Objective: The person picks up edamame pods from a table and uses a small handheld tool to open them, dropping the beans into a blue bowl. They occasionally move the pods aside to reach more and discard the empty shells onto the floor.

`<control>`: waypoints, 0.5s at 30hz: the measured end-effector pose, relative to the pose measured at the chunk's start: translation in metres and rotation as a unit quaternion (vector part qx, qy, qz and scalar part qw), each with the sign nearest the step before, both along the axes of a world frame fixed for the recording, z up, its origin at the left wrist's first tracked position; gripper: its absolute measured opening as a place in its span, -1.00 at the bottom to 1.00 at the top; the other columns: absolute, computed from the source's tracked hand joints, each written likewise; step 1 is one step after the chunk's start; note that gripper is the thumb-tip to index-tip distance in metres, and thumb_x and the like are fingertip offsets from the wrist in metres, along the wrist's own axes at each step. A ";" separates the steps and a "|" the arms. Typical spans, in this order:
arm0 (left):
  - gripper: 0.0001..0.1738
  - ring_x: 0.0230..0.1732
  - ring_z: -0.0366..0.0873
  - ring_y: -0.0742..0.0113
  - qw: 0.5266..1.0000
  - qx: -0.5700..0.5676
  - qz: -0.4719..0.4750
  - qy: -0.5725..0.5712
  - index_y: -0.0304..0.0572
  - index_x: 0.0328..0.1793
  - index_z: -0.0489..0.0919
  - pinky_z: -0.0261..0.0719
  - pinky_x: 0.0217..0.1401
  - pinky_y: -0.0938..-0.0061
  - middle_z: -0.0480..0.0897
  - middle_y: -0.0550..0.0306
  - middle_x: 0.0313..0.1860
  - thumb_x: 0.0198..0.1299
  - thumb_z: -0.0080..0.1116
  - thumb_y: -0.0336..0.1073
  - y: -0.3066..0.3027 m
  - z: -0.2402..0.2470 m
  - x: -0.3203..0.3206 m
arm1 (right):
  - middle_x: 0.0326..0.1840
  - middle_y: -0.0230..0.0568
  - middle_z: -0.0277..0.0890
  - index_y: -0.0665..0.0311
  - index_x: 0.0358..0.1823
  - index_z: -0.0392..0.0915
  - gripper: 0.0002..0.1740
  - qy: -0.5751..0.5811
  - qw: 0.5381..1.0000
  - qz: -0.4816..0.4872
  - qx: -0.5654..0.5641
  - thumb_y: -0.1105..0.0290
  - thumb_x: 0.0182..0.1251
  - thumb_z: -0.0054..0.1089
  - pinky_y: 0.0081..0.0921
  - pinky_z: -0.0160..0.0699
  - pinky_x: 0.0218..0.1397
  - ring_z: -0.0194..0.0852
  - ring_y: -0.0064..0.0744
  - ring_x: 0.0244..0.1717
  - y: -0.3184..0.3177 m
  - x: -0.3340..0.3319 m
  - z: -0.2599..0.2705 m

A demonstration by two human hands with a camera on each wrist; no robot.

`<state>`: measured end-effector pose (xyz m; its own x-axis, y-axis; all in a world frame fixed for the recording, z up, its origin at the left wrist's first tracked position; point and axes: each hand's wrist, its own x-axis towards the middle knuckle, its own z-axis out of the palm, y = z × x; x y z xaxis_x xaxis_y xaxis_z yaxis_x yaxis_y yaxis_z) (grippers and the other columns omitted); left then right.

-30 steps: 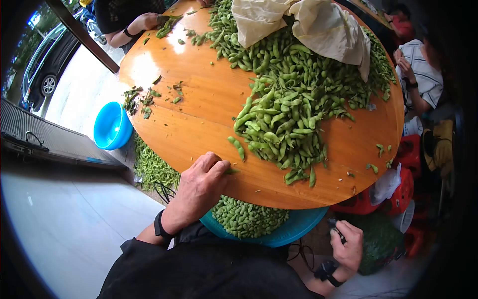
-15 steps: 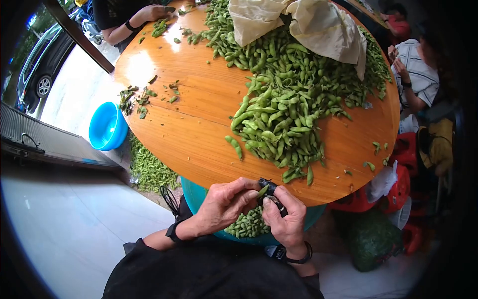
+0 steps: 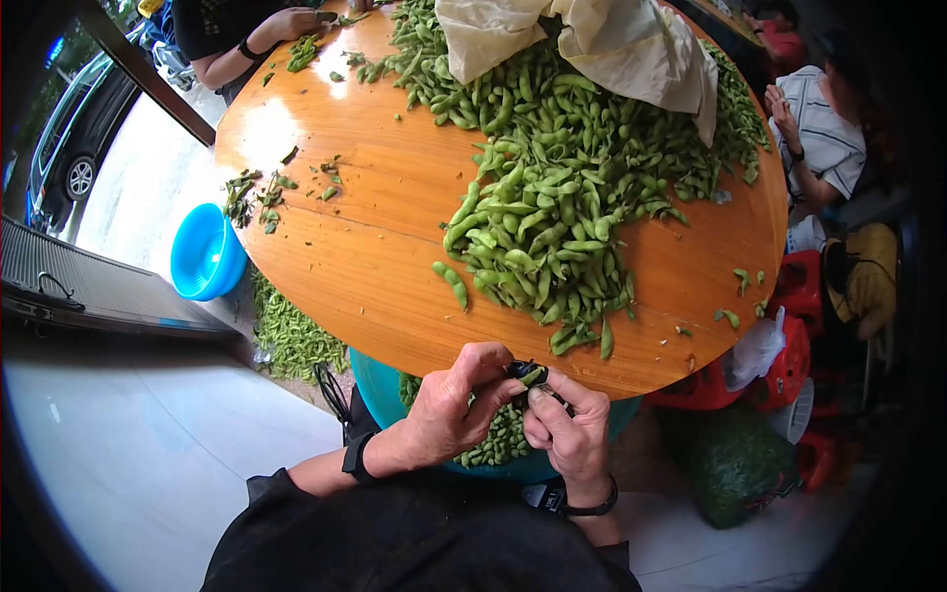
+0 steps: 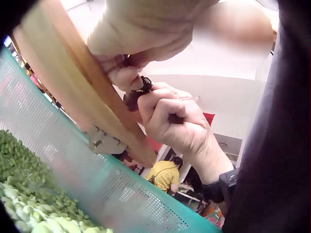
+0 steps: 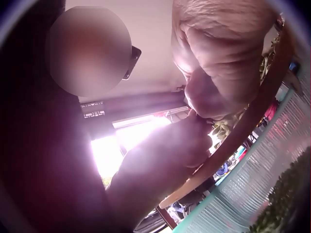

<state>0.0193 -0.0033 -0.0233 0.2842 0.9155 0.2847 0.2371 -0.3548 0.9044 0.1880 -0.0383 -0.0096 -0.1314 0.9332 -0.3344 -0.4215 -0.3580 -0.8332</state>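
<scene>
1. The left hand (image 3: 454,409) pinches a green pod (image 3: 534,376) between thumb and forefinger, just past the near edge of the tabletop (image 3: 375,257).
2. The right hand (image 3: 572,434) has its fingers curled round a small black tool (image 3: 518,369), which lies against the pod. The thumb is bent close to the pod; how far the tool bites into it, I cannot tell.
3. The two hands meet at the fingertips, above a teal basket (image 3: 367,383) with perforated sides. Green beans (image 3: 498,440) lie inside it, partly hidden by the hands.
4. A large pile of pods (image 3: 552,217) spreads over the middle and far right of the tabletop. A beige cloth (image 3: 631,54) lies over its far part.
5. A single loose pod (image 3: 450,285) lies near the pile's left side, apart from it. Leaf scraps (image 3: 266,197) are scattered near the left edge.
6. On the floor at left are a blue basin (image 3: 207,252) and a heap of pods (image 3: 291,335), partly hidden by the tabletop.
7. At right, beyond the tabletop's edge, are red stools (image 3: 794,375) and a dark green bag (image 3: 735,474).
</scene>
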 end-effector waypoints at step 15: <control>-0.59 -0.48 0.61 0.34 1.000 0.016 0.002 0.003 -0.29 0.13 0.34 0.53 -0.43 0.50 0.67 0.01 -0.43 0.28 0.32 -0.48 -0.006 -0.004 0.003 | -0.30 -0.36 0.35 0.56 0.02 0.50 -0.82 -0.007 0.998 0.013 0.054 0.66 0.44 0.08 -0.67 0.23 -0.56 0.31 -0.69 -0.52 -0.005 0.007 -0.003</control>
<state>0.0224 -0.0092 -0.0268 0.2830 0.9070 0.3120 0.2440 -0.3826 0.8911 0.1949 -0.0428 -0.0129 -0.1528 0.9603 -0.2336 -0.4006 -0.2762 -0.8736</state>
